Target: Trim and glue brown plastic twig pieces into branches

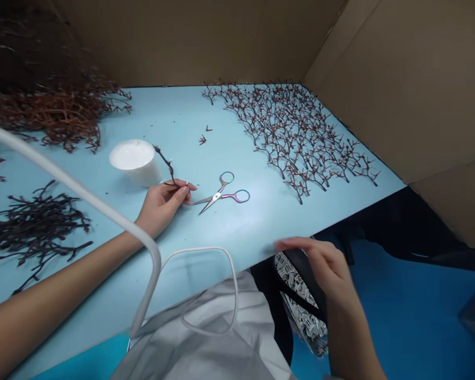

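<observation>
Pale blue tabletop [190, 121] runs out from the cardboard walls [399, 79], and from where I stand the steel scissors [221, 193] with rainbow-coloured finger loops are the thing to measure by. The person's left hand [162, 207] rests just beside the scissors' points, its fingers [182, 191] pressed together on a thin dark twig [167, 164], which stands tilted up from the grip. Beyond the scissors lie two tiny cut twig pieces [202, 139], and further along, past the hand, stands a white round tub [135, 161]. On the far side of the scissors, a wide spread of branched reddish twigs [296, 137] covers the tabletop. Well off on the other side sit a dark twig pile [31, 227] and a reddish-brown heap [51, 111]. The right hand [316, 269] is off the tabletop's near edge, well apart from the scissors, its blurred fingers [296, 245] at the dark rim of a black-and-white patterned bag [301, 295]; I cannot tell whether they grip it. A white cord [75, 179] crosses in front.
</observation>
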`<state>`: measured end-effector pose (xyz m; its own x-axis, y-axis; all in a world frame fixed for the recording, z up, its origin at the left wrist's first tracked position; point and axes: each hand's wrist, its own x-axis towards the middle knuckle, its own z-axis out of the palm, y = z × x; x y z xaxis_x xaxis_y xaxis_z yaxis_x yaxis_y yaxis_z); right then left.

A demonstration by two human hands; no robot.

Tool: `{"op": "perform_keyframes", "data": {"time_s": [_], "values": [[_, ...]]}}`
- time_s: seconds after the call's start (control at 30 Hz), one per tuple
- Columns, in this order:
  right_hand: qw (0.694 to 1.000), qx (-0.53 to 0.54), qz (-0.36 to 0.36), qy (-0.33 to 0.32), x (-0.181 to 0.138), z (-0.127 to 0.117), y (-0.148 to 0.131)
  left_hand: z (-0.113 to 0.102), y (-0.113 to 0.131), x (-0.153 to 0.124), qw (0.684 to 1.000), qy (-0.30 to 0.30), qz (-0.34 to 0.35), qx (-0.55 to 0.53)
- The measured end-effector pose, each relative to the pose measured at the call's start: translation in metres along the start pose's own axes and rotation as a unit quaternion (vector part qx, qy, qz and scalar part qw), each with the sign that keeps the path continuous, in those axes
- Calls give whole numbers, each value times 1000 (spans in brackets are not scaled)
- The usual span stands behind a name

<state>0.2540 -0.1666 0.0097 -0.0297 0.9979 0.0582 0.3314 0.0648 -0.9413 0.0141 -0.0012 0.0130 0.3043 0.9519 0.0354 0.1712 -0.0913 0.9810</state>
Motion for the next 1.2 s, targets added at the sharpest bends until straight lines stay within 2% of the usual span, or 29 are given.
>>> {"op": "perform_keyframes", "data": {"time_s": [0.07,0.2,0.3,0.43,0.6,0.73,0.83,0.9,1.03,1.2], "values": [[995,-88,-24,-25,20,19,6,-5,-1,1,999,12,39,-33],[955,-222,-127,-153,63,66,-1,-17,12,0,989,32,101,-102],[924,-306,-147,-176,82,84,-12,-25,29,-1,981,45,123,-146],[894,-403,-128,-148,100,77,-14,-34,46,0,971,73,156,-166],[865,-469,-121,-131,118,66,-9,-39,49,3,965,81,175,-175],[859,-473,-186,-55,126,60,-11,-40,46,5,970,77,172,-156],[845,-503,-182,5,142,52,-13,-41,44,7,972,83,159,-149],[834,-527,-161,-10,156,47,-12,-43,43,8,973,87,155,-150],[835,-516,-164,-98,182,41,-11,-46,41,9,971,84,168,-148],[853,-476,-178,-121,193,42,-12,-51,37,13,967,82,182,-158]]}}
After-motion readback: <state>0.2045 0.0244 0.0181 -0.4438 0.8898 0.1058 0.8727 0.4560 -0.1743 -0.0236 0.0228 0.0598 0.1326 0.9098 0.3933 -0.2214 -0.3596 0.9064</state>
